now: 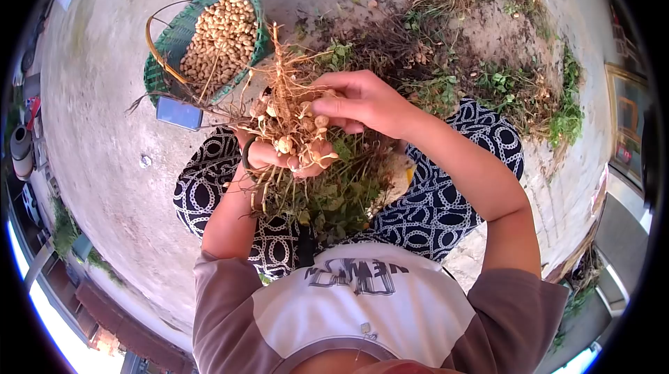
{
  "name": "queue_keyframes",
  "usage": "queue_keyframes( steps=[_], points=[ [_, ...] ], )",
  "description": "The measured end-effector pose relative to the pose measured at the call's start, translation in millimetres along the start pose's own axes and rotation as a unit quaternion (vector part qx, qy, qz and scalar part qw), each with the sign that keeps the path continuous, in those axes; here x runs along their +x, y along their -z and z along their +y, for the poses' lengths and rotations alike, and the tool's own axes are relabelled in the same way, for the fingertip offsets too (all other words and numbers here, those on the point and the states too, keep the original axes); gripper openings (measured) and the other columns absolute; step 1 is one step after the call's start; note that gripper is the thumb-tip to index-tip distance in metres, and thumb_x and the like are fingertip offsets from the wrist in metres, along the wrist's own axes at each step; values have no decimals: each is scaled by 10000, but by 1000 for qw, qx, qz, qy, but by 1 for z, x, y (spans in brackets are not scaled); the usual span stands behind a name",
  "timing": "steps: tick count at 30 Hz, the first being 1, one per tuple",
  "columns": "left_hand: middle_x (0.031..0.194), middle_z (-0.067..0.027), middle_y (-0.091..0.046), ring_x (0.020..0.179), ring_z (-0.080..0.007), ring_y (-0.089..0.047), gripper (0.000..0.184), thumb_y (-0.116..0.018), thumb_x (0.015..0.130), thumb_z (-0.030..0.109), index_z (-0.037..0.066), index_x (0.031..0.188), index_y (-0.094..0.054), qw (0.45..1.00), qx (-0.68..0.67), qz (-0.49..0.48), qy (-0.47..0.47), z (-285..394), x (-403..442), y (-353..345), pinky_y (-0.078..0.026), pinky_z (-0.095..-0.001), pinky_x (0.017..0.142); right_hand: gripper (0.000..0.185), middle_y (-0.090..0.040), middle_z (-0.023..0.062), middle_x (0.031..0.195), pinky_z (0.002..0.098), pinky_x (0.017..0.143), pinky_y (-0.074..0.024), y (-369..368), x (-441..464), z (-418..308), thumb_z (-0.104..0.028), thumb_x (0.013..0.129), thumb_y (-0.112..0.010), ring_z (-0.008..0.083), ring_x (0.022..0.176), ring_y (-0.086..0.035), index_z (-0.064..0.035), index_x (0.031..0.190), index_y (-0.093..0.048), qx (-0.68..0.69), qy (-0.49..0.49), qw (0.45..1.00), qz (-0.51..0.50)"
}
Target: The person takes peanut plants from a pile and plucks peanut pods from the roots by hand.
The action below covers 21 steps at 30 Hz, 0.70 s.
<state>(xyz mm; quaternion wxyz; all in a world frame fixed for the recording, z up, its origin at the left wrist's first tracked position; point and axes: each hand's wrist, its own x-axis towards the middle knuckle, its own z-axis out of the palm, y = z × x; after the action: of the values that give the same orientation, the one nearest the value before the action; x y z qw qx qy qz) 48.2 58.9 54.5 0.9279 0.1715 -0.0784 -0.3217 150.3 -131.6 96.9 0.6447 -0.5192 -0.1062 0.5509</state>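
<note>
A peanut plant (282, 88) is held roots up in front of me, its thin brown roots pointing away and pale pods clustered around them. My left hand (272, 158) wraps around it just below the pods, and a dark band circles that wrist. From the right, my right hand (366, 102) reaches into the cluster, thumb and fingers pinched at a peanut (306, 109); the fingertips are partly hidden. Leafy stems (341, 196) hang down from the plant between my knees. Beyond my left hand stands a green woven basket (157, 60) with many loose peanuts (223, 36) inside.
A blue-grey rectangular object (179, 114) lies against the basket's near side, under the curved basket handle (157, 53). Pulled plants (488, 74) with leaves and soil spread over the concrete floor (104, 95) ahead and right. A small crumpled bit (145, 161) lies at left.
</note>
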Motion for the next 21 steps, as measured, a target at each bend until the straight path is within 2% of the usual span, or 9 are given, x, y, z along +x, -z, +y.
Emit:
queue_keyframes(
  steps=[2,5,6,10,13,14,17,18,21],
  points=[
    [899,-113,-562,598,-157,-445,743,-705,752,191,-32,1379,-373,1000,15,2,1,-8,-8,11,-337,-304,518,348,-517,-44,695,203,481,-336,-11,-6,-15,-240,932,-656,36,553,-422,3,1170,-581,-24,-22,999,2],
    [887,-103,-559,605,-154,-448,681,-696,772,220,-37,1334,-410,1000,7,-19,7,-13,-10,16,-330,-297,517,277,-467,-51,669,205,462,-323,-13,-2,-5,-237,961,-609,31,540,-397,7,1090,-594,-55,28,997,38],
    [860,-90,-548,603,-149,-445,646,-693,780,229,-42,1303,-427,1000,13,-23,16,-11,-9,13,-324,-292,516,337,-418,-54,620,210,438,-309,-13,-1,-3,-331,1002,-511,35,501,-372,-22,882,-579,-78,56,995,42],
    [754,-46,-504,588,-132,-442,556,-683,802,289,-57,1187,-477,994,72,-80,33,-4,-2,16,-305,-282,510,494,-390,-22,547,237,397,-294,20,0,-5,-381,1021,-298,92,439,-369,-90,645,-435,74,65,991,95],
    [750,-52,-513,588,-134,-450,553,-664,822,335,-56,1172,-490,995,101,-25,4,-5,-7,20,-307,-280,515,521,-507,32,639,257,430,-327,7,-2,-15,-344,1005,-276,133,507,-487,-8,783,-608,266,65,962,22],
    [743,-62,-524,587,-135,-453,554,-656,826,351,-52,1171,-498,992,127,-9,14,-2,-8,20,-313,-282,523,444,-575,43,728,234,434,-321,6,-2,-13,-340,1007,-376,125,551,-520,11,911,-631,278,64,958,-9],
    [648,-33,-454,498,-157,-408,327,-662,701,250,63,882,-463,990,119,69,36,2,-5,3,-277,-323,532,298,-590,37,758,214,411,-309,10,2,-2,-256,1001,-484,78,521,-479,2,973,-630,120,42,991,50],
    [660,-29,-457,499,-150,-409,332,-666,700,251,57,879,-465,989,118,88,28,1,-5,0,-274,-315,528,217,-604,23,763,193,425,-302,7,1,-4,-176,953,-605,47,524,-457,6,1069,-622,101,29,991,84],
    [666,-24,-458,498,-141,-407,338,-667,705,253,44,896,-481,989,111,88,35,0,-7,1,-274,-303,518,215,-600,4,749,190,446,-311,-2,-2,-15,-142,939,-626,39,528,-442,-1,1101,-620,-67,41,996,42]
  ],
)
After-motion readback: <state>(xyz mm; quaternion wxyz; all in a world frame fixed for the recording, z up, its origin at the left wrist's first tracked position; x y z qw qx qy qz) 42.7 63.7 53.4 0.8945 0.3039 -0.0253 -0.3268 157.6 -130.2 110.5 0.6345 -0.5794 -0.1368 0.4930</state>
